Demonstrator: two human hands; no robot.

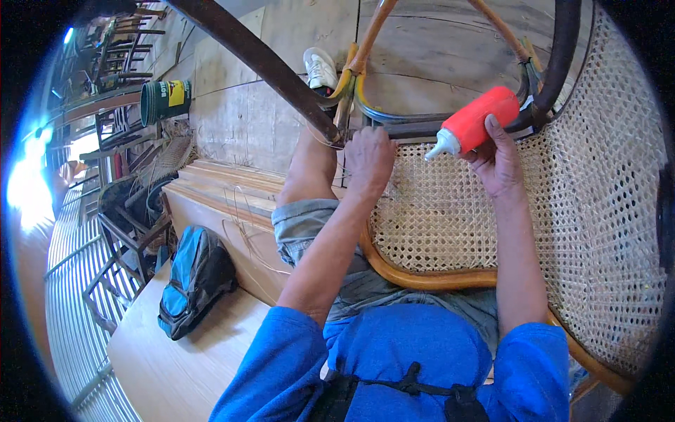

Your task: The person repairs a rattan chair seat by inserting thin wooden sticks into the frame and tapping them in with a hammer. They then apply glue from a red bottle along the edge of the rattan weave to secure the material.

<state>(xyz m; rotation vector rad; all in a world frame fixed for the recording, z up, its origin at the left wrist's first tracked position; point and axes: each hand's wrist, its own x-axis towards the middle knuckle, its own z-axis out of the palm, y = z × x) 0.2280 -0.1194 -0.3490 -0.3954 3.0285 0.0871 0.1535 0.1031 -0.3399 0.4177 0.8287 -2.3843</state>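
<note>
I note the right hand [500, 163] with fingers wrapped tight around a red squeeze bottle with white nozzle [470, 125], tip angled down toward the woven cane chair seat [450, 218]. The left hand [368, 159] is curled, pinching at the weave edge by the dark frame rail [260, 62], seemingly steadying it.

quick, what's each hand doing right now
Left hand: closed, fingers pressed at the edge of the woven cane seat; whether it pinches anything cannot be told.
Right hand: closed around the red squeeze bottle.
</note>
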